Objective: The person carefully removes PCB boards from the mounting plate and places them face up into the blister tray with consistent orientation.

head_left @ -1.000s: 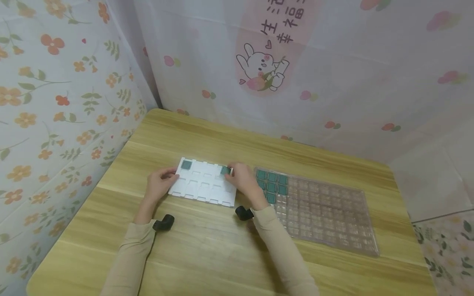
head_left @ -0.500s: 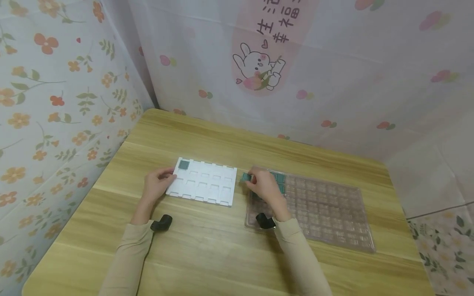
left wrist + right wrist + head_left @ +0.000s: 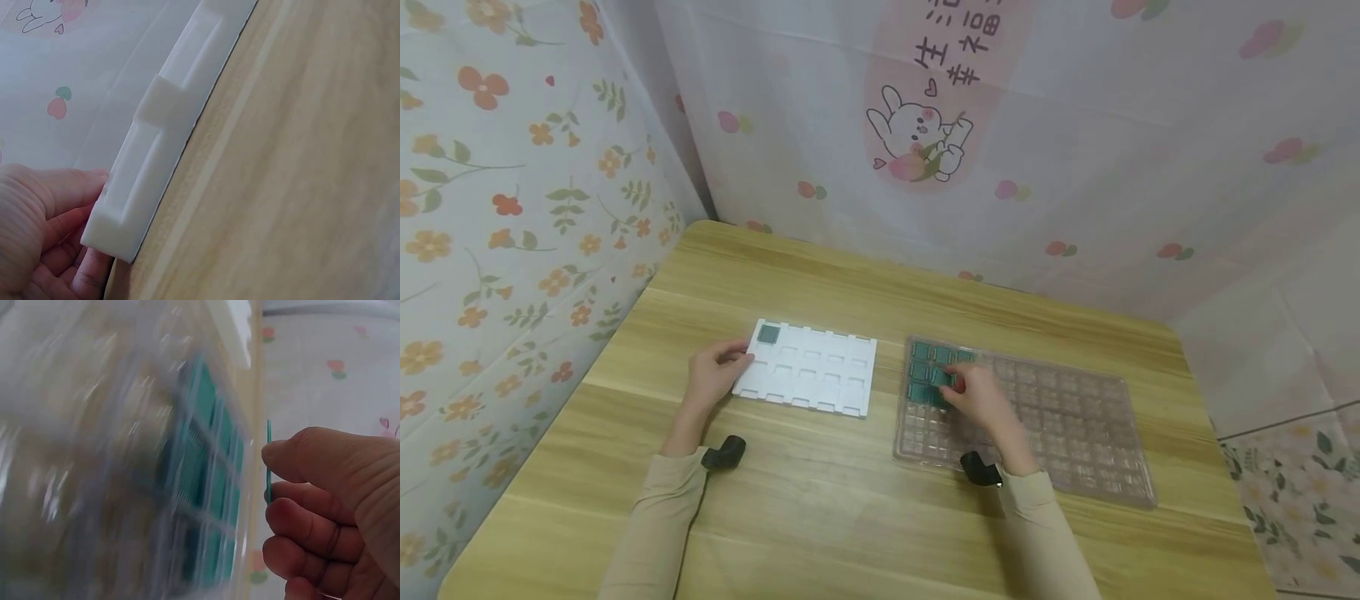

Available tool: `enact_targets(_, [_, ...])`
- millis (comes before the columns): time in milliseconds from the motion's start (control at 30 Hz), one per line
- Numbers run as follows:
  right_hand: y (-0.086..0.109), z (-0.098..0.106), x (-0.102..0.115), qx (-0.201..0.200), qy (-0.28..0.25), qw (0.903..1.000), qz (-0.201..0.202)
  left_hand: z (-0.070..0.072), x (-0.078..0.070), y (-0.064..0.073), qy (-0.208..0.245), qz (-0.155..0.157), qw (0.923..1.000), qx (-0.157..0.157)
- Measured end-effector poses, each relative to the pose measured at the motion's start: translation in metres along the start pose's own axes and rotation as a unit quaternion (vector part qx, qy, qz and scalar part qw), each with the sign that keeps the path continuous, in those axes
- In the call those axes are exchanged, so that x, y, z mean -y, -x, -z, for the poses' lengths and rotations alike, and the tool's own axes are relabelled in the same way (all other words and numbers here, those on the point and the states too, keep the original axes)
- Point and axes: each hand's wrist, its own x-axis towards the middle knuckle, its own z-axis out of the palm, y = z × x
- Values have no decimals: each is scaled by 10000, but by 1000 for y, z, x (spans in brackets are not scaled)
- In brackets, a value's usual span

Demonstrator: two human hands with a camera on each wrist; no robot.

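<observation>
My left hand [image 3: 711, 375] grips the left edge of a white plastic tray [image 3: 808, 379], thumb on the edge and fingers curled by its corner [image 3: 103, 237]. A green square chip [image 3: 768, 334] sits in that tray's far left pocket. My right hand [image 3: 981, 398] is over the left part of a clear blister tray [image 3: 1067, 425], where several green chips [image 3: 921, 371] fill pockets. In the right wrist view, thumb and fingers pinch a thin green chip [image 3: 269, 469], seen edge-on and apart from the blurred chips in the tray.
Both trays lie on a wooden table [image 3: 820, 517], with a strip of bare wood between them. Printed cloth curtains [image 3: 1060, 158] hang behind and to the left. A black wrist camera [image 3: 725, 452] is worn on the left wrist, another [image 3: 980, 469] on the right.
My right hand has moved right from the white tray's far right corner to the clear tray, taking a green chip from there. The left hand keeps its grip on the white tray.
</observation>
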Motion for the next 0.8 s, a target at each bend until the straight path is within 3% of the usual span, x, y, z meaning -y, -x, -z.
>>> enact_targets(467, [23, 1, -35, 9, 217, 9996, 205, 0, 3, -1, -98, -66, 9999, -106])
enact_targets(800, [30, -3, -44, -73, 366, 9982, 464, 0, 3, 0, 8, -93, 9999, -105])
